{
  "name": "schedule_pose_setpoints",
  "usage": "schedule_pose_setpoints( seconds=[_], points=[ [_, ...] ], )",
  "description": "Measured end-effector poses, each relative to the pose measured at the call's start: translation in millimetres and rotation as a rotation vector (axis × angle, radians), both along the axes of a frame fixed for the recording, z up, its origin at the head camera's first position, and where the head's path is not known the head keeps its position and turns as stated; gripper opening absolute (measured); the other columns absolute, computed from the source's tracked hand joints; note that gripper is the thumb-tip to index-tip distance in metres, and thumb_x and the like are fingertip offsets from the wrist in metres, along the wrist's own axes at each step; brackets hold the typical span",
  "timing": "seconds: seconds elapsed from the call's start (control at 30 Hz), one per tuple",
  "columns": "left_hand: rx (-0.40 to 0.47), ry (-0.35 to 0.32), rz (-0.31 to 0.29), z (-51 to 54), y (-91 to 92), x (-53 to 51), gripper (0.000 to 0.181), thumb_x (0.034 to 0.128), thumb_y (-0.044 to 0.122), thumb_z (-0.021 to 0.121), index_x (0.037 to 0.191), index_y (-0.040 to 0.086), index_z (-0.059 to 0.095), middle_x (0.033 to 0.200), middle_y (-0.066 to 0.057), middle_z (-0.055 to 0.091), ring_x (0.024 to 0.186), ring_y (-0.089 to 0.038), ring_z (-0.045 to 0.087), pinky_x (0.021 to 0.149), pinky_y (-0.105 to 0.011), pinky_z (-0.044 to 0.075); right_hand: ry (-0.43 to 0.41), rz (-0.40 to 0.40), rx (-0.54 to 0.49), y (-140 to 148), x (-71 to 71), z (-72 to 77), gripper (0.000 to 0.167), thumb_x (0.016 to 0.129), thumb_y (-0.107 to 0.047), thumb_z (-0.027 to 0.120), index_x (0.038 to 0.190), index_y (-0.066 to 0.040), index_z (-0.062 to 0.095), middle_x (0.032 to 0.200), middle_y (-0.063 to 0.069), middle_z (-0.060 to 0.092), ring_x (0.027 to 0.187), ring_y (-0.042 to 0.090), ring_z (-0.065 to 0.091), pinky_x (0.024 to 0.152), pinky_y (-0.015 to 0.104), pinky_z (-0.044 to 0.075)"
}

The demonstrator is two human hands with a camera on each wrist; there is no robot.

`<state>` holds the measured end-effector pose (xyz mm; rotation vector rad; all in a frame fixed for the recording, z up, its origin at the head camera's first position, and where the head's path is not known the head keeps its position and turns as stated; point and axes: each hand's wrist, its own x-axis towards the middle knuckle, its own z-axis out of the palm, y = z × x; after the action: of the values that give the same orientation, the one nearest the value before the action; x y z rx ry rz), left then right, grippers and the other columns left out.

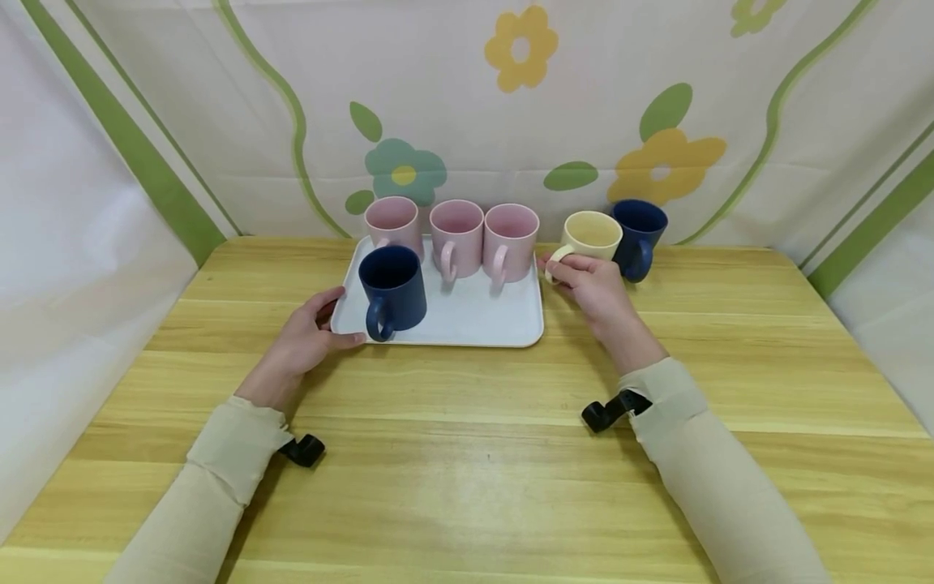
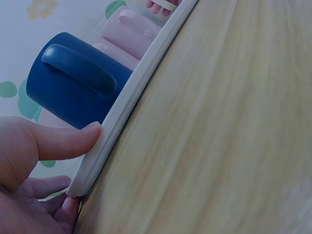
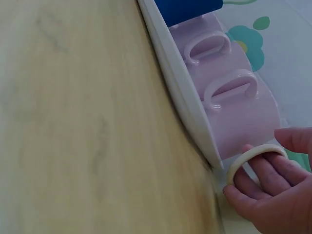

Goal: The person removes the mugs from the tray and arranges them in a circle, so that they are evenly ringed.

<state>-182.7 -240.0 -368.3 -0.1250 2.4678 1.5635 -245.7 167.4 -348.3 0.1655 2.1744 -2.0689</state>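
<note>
The left hand [image 1: 305,337] grips the left front corner of a white tray [image 1: 474,328]. In the left wrist view its thumb [image 2: 73,141] lies on the rim, with fingers at the underside of the corner. On the tray stand a dark blue mug [image 1: 401,296] at the front left and three pink mugs [image 1: 394,221] [image 1: 458,235] [image 1: 514,239] behind. The right hand [image 1: 600,300] is at the handle of a cream mug [image 1: 594,235], right of the tray. In the right wrist view its fingers [image 3: 268,175] lie extended behind the handle [image 3: 248,156], thumb apart.
Another dark blue mug [image 1: 642,231] stands on the wooden table [image 1: 467,454], right beside the cream one. A white curtain [image 1: 467,105] with flowers hangs behind the table's back edge. Both wrists carry a black camera mount.
</note>
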Motion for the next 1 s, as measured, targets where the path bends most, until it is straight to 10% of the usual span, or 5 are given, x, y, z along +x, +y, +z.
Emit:
schedule_pose_setpoints(
  seconds=[0.27, 0.53, 1.0],
  points=[
    [-0.001, -0.004, -0.006, -3.1, 0.3, -2.6, 0.102, 0.0926, 0.005, 0.080, 0.171, 0.008, 0.014, 0.175, -0.023, 0.024, 0.154, -0.044, 0.034, 0.128, -0.056, 0.031, -0.033, 0.020, 0.117, 11.5, 17.2, 19.8, 0.048, 0.105, -0.020, 0.068, 0.146, 0.004, 0.060, 0.126, 0.004, 0.069, 0.105, 0.002, 0.071, 0.116, 0.036, 0.051],
    [-0.003, -0.004, -0.005, -1.6, 2.5, -1.9, 0.103, 0.0922, 0.006, 0.080, 0.172, 0.009, 0.014, 0.175, -0.022, 0.024, 0.154, -0.043, 0.034, 0.129, -0.056, 0.030, -0.003, 0.040, 0.186, 7.9, 33.0, 36.4, 0.046, 0.102, -0.027, 0.073, 0.140, -0.002, 0.068, 0.121, -0.005, 0.071, 0.114, 0.010, 0.070, 0.111, 0.031, 0.055],
    [-0.003, -0.001, -0.002, -1.4, 1.9, 0.0, 0.102, 0.0926, 0.004, 0.079, 0.171, 0.008, 0.015, 0.174, -0.024, 0.024, 0.153, -0.044, 0.034, 0.129, -0.056, 0.031, 0.102, 0.307, 0.128, -50.7, 52.0, 33.8, 0.031, 0.100, -0.013, 0.073, 0.130, -0.002, 0.074, 0.123, 0.011, 0.079, 0.107, 0.011, 0.075, 0.103, 0.033, 0.058]
  ],
)
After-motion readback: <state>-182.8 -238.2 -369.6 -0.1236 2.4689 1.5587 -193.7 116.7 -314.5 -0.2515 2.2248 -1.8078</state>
